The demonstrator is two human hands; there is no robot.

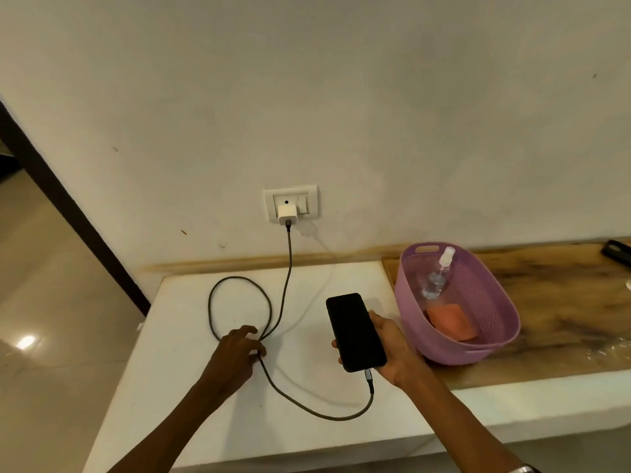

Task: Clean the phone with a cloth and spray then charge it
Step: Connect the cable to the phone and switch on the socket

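My right hand (pixel 392 349) grips a black phone (pixel 355 331) from its right side, screen up and dark, just above the white counter (pixel 191 387). A dark braided cable (pixel 239 302) is plugged into the phone's near end. It loops across the counter and rises to a white charger (pixel 286 215) in the wall socket (pixel 291 203). My left hand (pixel 239 353) rests on the cable where the loop crosses, fingers curled over it. A clear spray bottle (pixel 438 274) and an orange cloth (pixel 452 320) lie inside the purple basket (pixel 505 322).
The purple basket stands on a wooden surface (pixel 553 302) to the right of the white counter. A dark object (pixel 618 252) lies at the far right edge. To the left the counter drops off to a glossy floor (pixel 51 336) beside a dark door frame.
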